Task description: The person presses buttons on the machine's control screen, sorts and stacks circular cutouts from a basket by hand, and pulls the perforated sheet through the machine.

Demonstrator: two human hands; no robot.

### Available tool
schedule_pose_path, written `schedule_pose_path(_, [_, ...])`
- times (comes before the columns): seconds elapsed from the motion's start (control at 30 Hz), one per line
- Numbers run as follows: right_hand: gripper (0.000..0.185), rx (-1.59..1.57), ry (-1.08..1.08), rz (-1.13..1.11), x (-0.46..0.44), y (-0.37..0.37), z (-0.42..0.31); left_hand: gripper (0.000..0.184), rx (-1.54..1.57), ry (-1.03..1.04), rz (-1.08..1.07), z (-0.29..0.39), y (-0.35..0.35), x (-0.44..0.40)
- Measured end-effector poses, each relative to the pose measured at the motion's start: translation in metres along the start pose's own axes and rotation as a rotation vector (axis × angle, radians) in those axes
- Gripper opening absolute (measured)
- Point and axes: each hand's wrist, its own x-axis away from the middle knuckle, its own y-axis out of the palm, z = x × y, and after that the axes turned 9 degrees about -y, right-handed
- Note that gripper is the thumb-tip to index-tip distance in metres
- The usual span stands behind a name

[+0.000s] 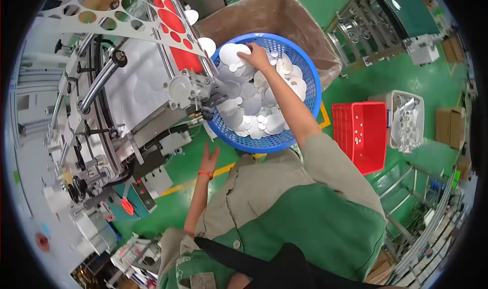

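Observation:
A round blue plastic basket holds a pile of white discs of mixed sizes. My right hand reaches over the back of the basket, its fingers closed on the edge of a large white disc. Beside the basket, low on the left, my left hand hangs with its fingers spread and nothing in it; a red band circles the wrist. Another white disc sits at the machine's edge, left of the basket rim.
A machine with rollers and a punched white web fills the left side. Behind the basket stands a large lined box. To the right are a red crate, a pale bin and a conveyor.

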Motion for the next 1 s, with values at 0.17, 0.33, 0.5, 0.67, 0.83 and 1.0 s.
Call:
schedule_pose_path(0.17, [0.043,-0.149,0.013,-0.547,0.048,-0.038,0.016,0.067,0.288,0.003,0.014,0.020,0.056,-0.028])
schedule_pose_path(0.33, [0.025,-0.567,0.345,-0.462,0.080,-0.115,0.015,0.048,0.380,0.161,0.115,0.022,0.073,-0.029])
schedule_pose_path(0.5, [0.019,-0.523,0.329,-0.377,0.105,-0.149,0.017,0.072,0.448,0.002,0.021,0.034,0.066,-0.023])
schedule_pose_path(0.67, [0.018,-0.690,0.413,-0.260,0.124,-0.177,0.001,0.081,-0.457,0.362,0.448,0.088,0.066,0.024])
schedule_pose_path(0.83, [0.022,-0.915,0.434,-0.342,0.135,-0.193,-0.009,0.086,0.058,0.522,-0.080,0.166,0.071,0.033])
schedule_pose_path(1.0, [0.036,-0.969,0.485,-0.445,0.137,-0.183,-0.030,0.062,0.839,0.020,-0.874,0.211,0.086,-0.018])
